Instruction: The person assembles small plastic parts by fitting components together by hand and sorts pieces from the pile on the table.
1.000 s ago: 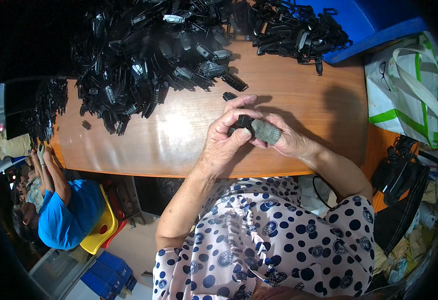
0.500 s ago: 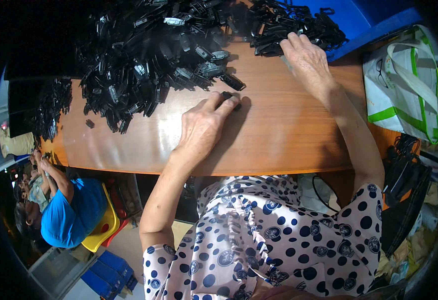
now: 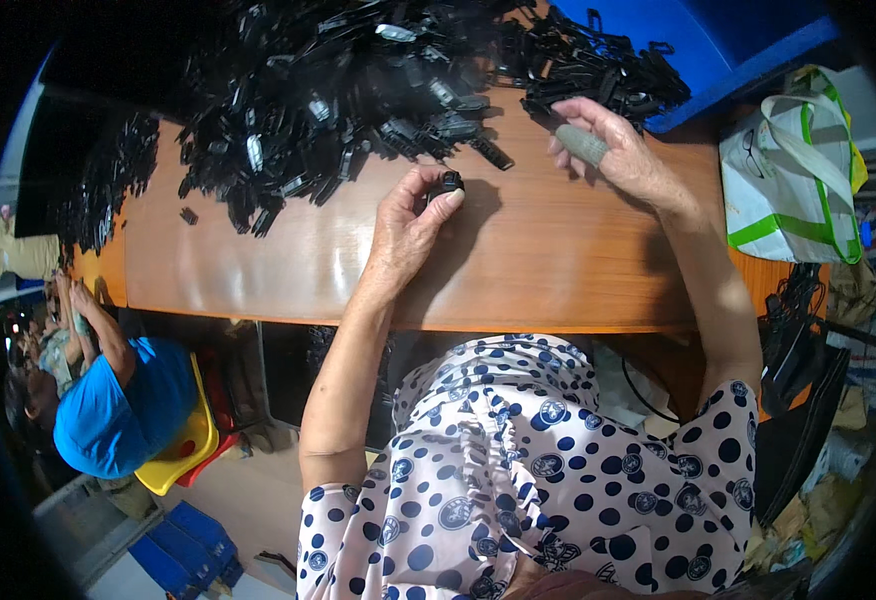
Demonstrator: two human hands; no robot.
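My left hand pinches a small black plastic part between thumb and fingers, just above the wooden table. My right hand is at the near edge of the smaller heap of black plastic parts, turned with its thumb side toward me. A grey-green cover wraps its thumb. A dark part shows at the tips of thumb and index finger, seemingly pinched there. Left of both hands spreads a larger heap of black parts, some with shiny faces.
A blue bin stands behind the small heap. At the table's right end is a white-and-green bag. One loose part lies on the table. A person in a blue shirt sits at the left on a yellow chair.
My right hand has drawn back slightly from the small heap and turned, showing its covered thumb. My left hand has risen a little and tilted its part upright.
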